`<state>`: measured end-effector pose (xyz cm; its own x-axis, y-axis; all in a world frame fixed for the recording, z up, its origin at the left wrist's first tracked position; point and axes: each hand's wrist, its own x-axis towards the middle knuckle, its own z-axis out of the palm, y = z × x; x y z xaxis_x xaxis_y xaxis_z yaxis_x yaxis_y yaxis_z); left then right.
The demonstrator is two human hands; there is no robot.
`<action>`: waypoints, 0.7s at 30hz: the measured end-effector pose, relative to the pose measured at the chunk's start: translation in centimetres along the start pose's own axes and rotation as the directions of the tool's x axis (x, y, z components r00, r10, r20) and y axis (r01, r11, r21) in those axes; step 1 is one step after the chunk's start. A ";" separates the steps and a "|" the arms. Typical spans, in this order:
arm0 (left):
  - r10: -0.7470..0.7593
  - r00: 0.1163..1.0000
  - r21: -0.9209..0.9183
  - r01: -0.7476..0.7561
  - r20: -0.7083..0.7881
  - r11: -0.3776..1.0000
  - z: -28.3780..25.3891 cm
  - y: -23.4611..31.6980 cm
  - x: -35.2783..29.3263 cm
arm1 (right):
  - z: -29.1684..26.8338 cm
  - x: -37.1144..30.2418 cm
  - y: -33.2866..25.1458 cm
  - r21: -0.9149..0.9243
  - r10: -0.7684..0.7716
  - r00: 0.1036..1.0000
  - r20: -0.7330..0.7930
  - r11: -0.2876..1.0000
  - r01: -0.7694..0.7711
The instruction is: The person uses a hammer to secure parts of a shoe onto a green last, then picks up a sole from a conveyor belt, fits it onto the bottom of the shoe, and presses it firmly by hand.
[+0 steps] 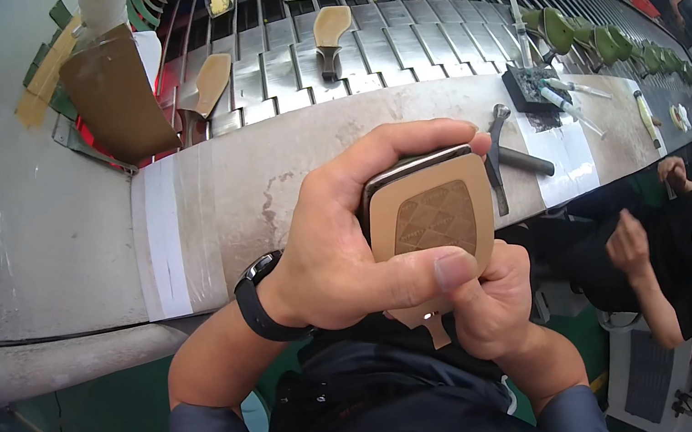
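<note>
A tan shoe sole point(481, 192) with a brown diamond-textured patch lies face up in front of my body, over a dark shoe part point(411, 164). My left hand point(360, 241) is closed around it: the fingers curl over the far edge and the thumb presses across the sole. At its near right side, my right hand point(495, 301) grips the lower part with bent fingers. A narrow tan tab point(438, 331) sticks out toward me between the hands. My left hand and the sole hide most of the dark part. Just right of the sole, a hammer point(494, 162) lies on the worktop.
Beyond the worktop point(262, 161) runs a metal conveyor point(395, 50) carrying shoes with tan soles point(331, 26). A black block point(530, 86) with syringes stands right of the hammer; green shoe lasts point(607, 43) line the right. A cardboard piece point(117, 99) stands left. A co-worker point(675, 241) sits at right.
</note>
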<state>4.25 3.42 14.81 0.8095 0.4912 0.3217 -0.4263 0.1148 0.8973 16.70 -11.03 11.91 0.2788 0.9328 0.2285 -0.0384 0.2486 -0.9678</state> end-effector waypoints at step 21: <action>-0.110 0.991 -0.046 0.106 -0.071 0.993 0.7 1.5 -0.5 | 0.5 -0.3 -0.2 0.041 0.052 0.998 -0.030 0.998 -0.051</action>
<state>3.49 2.77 16.21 0.8208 0.5354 0.1993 -0.3559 0.2064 0.9114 16.10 -11.25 12.08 0.3046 0.9363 0.1747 -0.0917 0.2114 -0.9731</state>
